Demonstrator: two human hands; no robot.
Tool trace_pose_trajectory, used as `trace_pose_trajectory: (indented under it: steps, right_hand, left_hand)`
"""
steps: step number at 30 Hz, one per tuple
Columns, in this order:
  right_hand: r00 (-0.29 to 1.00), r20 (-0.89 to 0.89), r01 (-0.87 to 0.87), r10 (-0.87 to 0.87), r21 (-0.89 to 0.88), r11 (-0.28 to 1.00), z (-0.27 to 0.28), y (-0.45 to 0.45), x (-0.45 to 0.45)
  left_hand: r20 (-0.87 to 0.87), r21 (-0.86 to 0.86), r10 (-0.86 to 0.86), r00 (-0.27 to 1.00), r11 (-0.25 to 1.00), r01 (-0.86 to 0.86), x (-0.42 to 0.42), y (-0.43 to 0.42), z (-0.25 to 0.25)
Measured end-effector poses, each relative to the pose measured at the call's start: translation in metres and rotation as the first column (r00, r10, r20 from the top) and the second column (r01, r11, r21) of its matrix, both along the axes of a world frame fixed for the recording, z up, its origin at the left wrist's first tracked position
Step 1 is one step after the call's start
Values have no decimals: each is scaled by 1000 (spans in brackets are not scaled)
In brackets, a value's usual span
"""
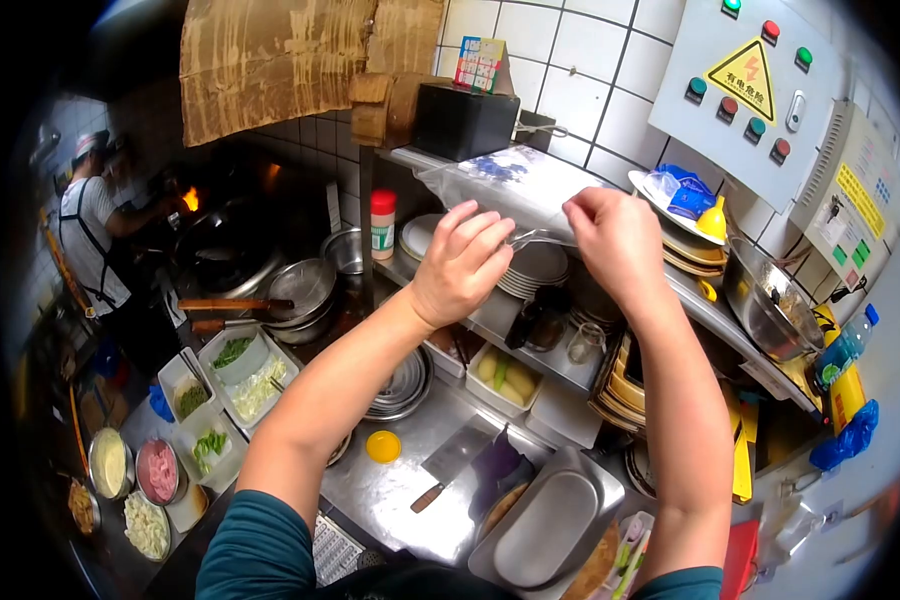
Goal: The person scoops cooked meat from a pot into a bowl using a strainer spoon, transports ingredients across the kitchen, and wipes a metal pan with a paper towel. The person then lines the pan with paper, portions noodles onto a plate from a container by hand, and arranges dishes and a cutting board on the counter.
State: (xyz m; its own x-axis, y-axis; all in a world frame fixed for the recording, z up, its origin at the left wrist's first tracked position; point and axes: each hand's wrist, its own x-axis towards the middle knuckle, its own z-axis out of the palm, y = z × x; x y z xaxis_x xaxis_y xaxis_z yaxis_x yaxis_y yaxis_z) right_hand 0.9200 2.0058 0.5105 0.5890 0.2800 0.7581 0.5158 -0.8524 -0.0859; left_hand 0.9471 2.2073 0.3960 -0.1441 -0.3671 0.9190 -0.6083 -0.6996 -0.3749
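Note:
Both of my arms reach up toward the upper steel shelf. My left hand is raised with its fingers bent, at the left end of a clear, crinkled plastic film. My right hand is closed in a pinch at the film's right side. The film stretches between the hands, in front of a roll wrapped in clear plastic on the shelf. Whether the left fingers grip the film is hard to make out. Behind and below the hands is a stack of white plates.
A cleaver and a yellow cup lie on the steel counter, beside a metal tray. Food containers stand at the left. Another person works by a flame at the stove. A steel bowl sits at the right.

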Motion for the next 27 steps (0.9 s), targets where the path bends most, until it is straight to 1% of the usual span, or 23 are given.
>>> trace_pose_trajectory:
  steps: [2,4,5,8,11,14,15,18,19,22,23,24,25,26,27]
  right_hand:
    - [997,78,14,-21,98,995,5,1,0]
    - [998,52,15,-21,108,994,8,0,-2]
    - [999,39,15,-19,112,994,9,-1,-3]
    - [946,264,-181,188,-49,982,3,-5,8]
    - [923,229,-289,310,-120,950,2,4,9]
    - [874,109,-462,473,-113,880,5,27,-3]
    - [874,-27,-485,485,-87,870,4,34,-3]
    - [934,-250,-327,256,-306,894,-1,50,13]
    - [950,-296,-220,100,-408,886,-2,55,22]
    - [946,-311,-113,-90,-576,810,3,64,37]
    - [960,-266,-91,-89,-597,797,0,62,52]
    - [895,-385,-75,-227,-631,772,12,69,49]
    - [919,-312,16,-240,-581,814,1,64,65]
    - [935,-240,103,-260,-519,849,-11,59,80]
    - [896,-284,154,-342,-524,838,-4,64,71]
  left_hand:
    - [-13,75,-21,1000,997,22,1,2,3]
    - [-39,137,-38,999,990,43,2,3,6]
    - [-28,137,-45,999,989,48,0,3,8]
    - [-11,134,-23,1000,991,24,-5,1,12]
    - [-59,138,-61,996,988,69,-1,1,10]
    - [-44,132,-2,999,991,7,0,1,11]
    - [-35,123,-9,999,992,14,0,1,12]
    - [-27,99,-29,999,995,32,-1,2,9]
    - [-28,91,-30,999,995,32,-2,2,9]
    - [-56,57,-21,998,998,25,-2,6,7]
    - [-56,40,-14,998,999,16,-4,7,9]
    - [-58,23,-7,998,1000,9,-5,9,9]
    - [-87,28,-13,996,999,16,-7,11,8]
    - [-80,0,-20,997,1000,20,-10,12,8]
    - [-73,-27,-28,997,999,26,-14,12,6]
